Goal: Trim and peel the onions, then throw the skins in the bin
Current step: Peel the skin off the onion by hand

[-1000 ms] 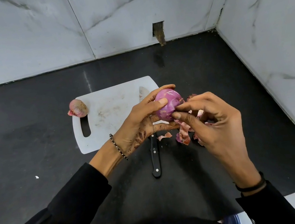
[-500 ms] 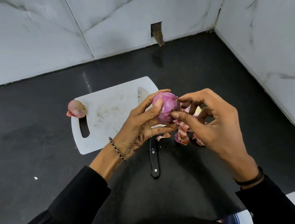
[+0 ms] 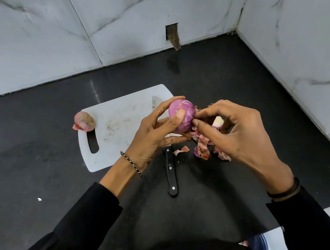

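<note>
Change: closing in on the right side of the purple onion (image 3: 185,108) with the right hand (image 3: 236,134), index and thumb tips now meeting at the skin edge rather than sitting lower and apart; sliding the thumb of the left hand (image 3: 152,135) further across the onion's front.
Left hand: gripping the purple onion just right of frame centre, thumb pressing on its front, fingers curling round behind and beneath.
Right hand: pinching the purple onion's right side between index and thumb tips; other fingers curling loosely, gripping nothing visible.
Purple onion: sitting glossy in the left hand's grip, held above the right end of the cutting board (image 3: 119,119).
Unpeeled onion (image 3: 84,121): lying at the board's upper left corner, left of frame centre, wearing its papery skin, well apart from both hands.
Knife (image 3: 171,174): lying along the board's right edge, black handle pointing toward the bottom of the frame over the counter (image 3: 31,148), blade mostly hiding under the left hand.
Skins (image 3: 202,149): piling on the dark counter just under the right hand's fingers, one loose scrap (image 3: 181,150) lying beside the knife handle.
Pale piece (image 3: 217,121): showing between the right hand's fingers, too hidden for telling more.
Wrists: wearing a beaded bracelet (image 3: 131,163) on the left and a black band (image 3: 283,191) on the right.
Background: filling the upper frame with marble-look wall tiles (image 3: 117,12).
</note>
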Tool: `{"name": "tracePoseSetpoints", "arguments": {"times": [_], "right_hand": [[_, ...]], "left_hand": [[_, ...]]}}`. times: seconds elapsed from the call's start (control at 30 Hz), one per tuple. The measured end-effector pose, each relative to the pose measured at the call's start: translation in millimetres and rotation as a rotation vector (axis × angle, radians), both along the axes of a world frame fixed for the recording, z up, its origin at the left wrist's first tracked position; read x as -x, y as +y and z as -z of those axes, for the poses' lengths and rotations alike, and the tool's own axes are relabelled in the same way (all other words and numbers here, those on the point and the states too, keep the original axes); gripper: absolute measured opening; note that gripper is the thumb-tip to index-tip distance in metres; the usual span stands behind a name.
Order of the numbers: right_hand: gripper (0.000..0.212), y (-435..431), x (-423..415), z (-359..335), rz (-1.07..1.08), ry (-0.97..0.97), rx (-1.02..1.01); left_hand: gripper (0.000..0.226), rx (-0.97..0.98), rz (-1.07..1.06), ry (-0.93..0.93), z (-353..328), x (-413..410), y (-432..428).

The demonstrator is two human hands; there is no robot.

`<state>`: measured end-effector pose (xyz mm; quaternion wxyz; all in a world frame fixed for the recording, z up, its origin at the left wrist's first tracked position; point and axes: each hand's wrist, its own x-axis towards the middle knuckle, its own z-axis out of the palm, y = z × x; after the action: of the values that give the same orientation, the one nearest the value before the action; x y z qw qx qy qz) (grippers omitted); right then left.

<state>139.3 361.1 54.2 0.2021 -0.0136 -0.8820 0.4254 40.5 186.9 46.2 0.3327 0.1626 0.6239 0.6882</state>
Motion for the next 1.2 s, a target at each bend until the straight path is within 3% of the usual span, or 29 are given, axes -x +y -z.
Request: {"name": "tracePoseSetpoints", "arguments": {"times": [0.13, 0.3, 0.77, 1.03, 1.13, 1.2], "right_hand": [[0.024, 1.8, 5.1, 0.0, 0.036, -0.106, -0.209], [0.032, -1.9, 9.2, 9.1, 0.075, -0.066, -0.456], [0.023, -3.3, 19.2, 19.9, 0.125, 0.100, -0.529], [0.022, 0.3, 16.5, 22.6, 0.045, 0.242, -0.570], [0.023, 2.5, 15.2, 24.7, 0.014, 0.189, -0.535], [0.022, 4.1, 14.3, 25.6, -0.005, 0.085, -0.408]], "left_hand": [[0.052, 0.060, 0.029, 0.034, 0.6, 0.6, -0.1], [0.055, 0.096, 0.038, 0.012, 2.0, 3.9, -1.3], [0.034, 0.235, -0.041, -0.038, -11.3, -4.4, 16.4], [0.058, 0.327, 0.044, -0.252, -12.4, -2.4, 17.9], [0.064, 0.362, 0.069, -0.298, -9.6, -1.9, 17.0], [0.070, 0.369, 0.056, -0.320, -8.1, -0.2, 16.1]]}}
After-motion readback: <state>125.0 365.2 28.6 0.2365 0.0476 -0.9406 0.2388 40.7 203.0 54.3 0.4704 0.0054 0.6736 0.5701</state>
